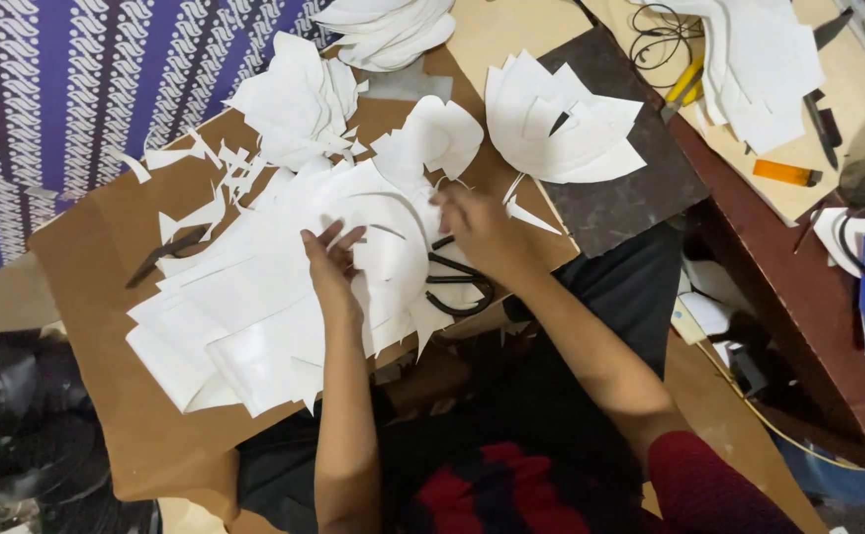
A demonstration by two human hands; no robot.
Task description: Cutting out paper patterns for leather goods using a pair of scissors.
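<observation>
Presently: hands sorting white sheets (254, 297) beside scissors (457, 282).
Left hand (331, 267) pinches a sheet; right hand (477, 225) grips another; cut stacks (561, 124) done, uncut pile remains.

The person's left hand (331, 269) and right hand (477, 229) both rest on a pile of white cut sheets (254, 307) spread over a brown board (106, 326). Black scissors (460, 287) lie just beside the right hand. Stacked curved white pieces (561, 129) sit on a dark slab (640, 198); an orange cutter (786, 173) lies well apart.
</observation>
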